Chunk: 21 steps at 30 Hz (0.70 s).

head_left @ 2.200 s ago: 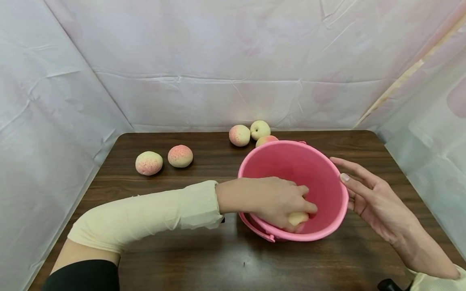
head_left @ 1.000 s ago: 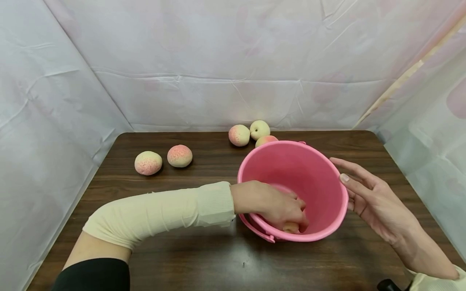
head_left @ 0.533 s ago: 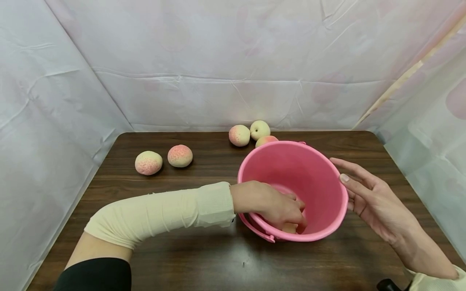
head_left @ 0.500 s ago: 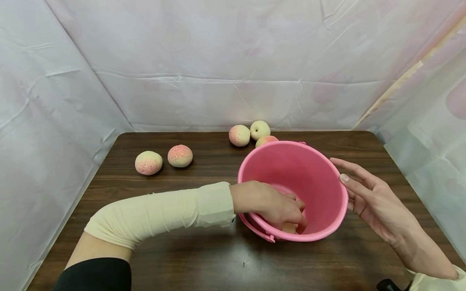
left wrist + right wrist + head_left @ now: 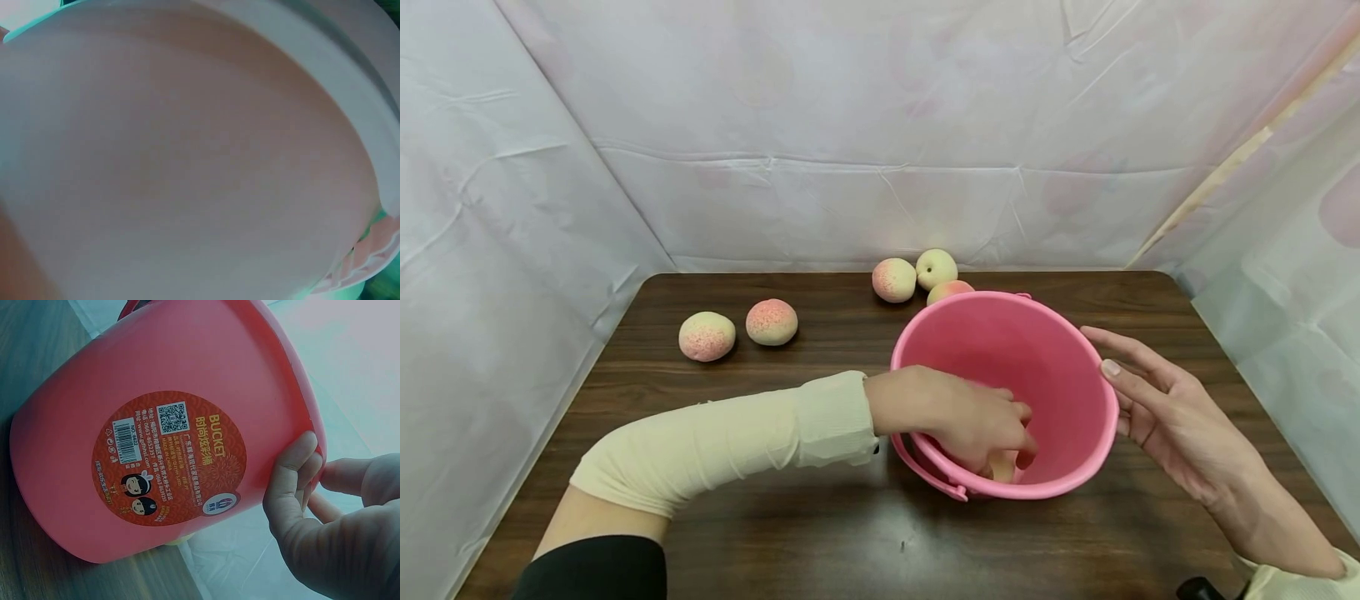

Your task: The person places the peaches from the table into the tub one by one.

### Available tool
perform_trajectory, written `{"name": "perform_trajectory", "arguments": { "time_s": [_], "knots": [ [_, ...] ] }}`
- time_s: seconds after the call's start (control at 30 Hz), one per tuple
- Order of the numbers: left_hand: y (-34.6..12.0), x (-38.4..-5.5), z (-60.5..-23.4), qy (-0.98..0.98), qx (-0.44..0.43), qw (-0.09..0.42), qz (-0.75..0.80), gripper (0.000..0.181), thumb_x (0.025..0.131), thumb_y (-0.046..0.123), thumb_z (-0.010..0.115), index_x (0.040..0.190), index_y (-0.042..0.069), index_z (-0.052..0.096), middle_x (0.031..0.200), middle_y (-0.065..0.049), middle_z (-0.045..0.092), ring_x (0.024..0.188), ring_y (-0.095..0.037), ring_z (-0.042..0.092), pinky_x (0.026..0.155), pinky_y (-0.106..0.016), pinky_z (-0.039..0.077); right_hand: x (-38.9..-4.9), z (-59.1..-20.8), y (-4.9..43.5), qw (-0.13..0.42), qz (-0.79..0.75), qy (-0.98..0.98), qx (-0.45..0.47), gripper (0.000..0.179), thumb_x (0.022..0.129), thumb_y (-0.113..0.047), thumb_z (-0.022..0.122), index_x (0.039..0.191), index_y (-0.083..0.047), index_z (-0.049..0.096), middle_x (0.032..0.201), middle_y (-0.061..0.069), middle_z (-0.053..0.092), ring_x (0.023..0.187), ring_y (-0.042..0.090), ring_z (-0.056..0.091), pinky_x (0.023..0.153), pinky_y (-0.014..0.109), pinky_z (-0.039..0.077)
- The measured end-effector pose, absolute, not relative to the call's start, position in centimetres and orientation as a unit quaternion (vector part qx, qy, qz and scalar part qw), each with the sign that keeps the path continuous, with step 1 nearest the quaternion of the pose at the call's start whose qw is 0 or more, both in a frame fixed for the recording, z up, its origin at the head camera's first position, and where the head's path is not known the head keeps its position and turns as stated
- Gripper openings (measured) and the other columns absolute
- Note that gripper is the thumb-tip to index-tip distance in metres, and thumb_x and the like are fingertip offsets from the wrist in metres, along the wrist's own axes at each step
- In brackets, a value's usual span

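A pink bucket (image 5: 1022, 350) stands on the table, its mouth facing up. My left hand (image 5: 970, 417) reaches over its left rim, with the fingers bent down inside. Something pale shows under that hand; I cannot tell whether it is a peach or the thumb. The left wrist view is filled by a blurred pale surface. My right hand (image 5: 1180, 417) pinches the right side of the bucket: in the right wrist view the thumb meets the rim and the bent fingers (image 5: 294, 462) press the outer wall, beside a round red label (image 5: 169, 459).
Two peaches (image 5: 707, 336) (image 5: 771, 322) lie at the left of the dark wooden table (image 5: 760, 533). Behind the bucket sit three more peaches (image 5: 893, 280), one partly hidden by its rim. Pale sheeting (image 5: 820, 200) rises at the table's back and sides. The bucket's handle (image 5: 932, 475) hangs at its near left.
My left hand carried a pale peach into the bucket and went deeper. Over the last half second it has risen slightly. The right hand and the bucket have stayed in place.
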<state>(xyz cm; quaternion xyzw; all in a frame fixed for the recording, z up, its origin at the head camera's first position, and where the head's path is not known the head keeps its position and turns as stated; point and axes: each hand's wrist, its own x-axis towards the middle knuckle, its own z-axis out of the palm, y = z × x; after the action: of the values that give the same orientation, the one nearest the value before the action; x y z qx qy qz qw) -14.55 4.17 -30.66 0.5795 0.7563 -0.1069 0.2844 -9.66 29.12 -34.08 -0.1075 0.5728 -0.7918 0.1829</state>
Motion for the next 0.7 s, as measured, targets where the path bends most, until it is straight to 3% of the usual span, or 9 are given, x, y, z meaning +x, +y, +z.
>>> {"name": "perform_trajectory", "arguments": {
  "time_s": [0.17, 0.5, 0.7],
  "knots": [
    [3.9, -14.8, -30.4, 0.767, 0.578, 0.263, -0.097, 0.04, 0.098, 0.029, 0.067, 0.138, 0.033, 0.062, 0.128, 0.01, 0.052, 0.115, -0.011, 0.046, 0.092, -0.023, 0.048, -9.6, -34.0, 29.1, 0.181, -0.791, 0.576, -0.102, 0.053, 0.112, -0.001, 0.032, 0.164, -0.013, 0.028, 0.143, 0.003, 0.063, 0.111, 0.016, 0.076, 0.085, 0.035, 0.064],
    [2.9, -14.7, -29.6, 0.79, 0.587, 0.101, -0.143, 0.036, 0.101, 0.038, 0.06, 0.137, 0.032, 0.063, 0.13, 0.007, 0.059, 0.116, -0.014, 0.053, 0.089, -0.03, 0.051, -9.7, -34.1, 29.1, 0.182, -0.789, 0.577, -0.105, 0.054, 0.112, -0.001, 0.031, 0.164, -0.013, 0.027, 0.144, 0.003, 0.063, 0.111, 0.016, 0.076, 0.085, 0.036, 0.064],
    [2.0, -14.5, -29.1, 0.799, 0.583, 0.052, -0.136, 0.04, 0.101, 0.039, 0.059, 0.14, 0.03, 0.061, 0.134, 0.005, 0.06, 0.118, -0.015, 0.054, 0.092, -0.031, 0.051, -9.7, -34.2, 29.1, 0.183, -0.792, 0.572, -0.11, 0.054, 0.112, -0.001, 0.03, 0.165, -0.012, 0.026, 0.144, 0.004, 0.063, 0.111, 0.017, 0.076, 0.086, 0.036, 0.064]
  ]
}}
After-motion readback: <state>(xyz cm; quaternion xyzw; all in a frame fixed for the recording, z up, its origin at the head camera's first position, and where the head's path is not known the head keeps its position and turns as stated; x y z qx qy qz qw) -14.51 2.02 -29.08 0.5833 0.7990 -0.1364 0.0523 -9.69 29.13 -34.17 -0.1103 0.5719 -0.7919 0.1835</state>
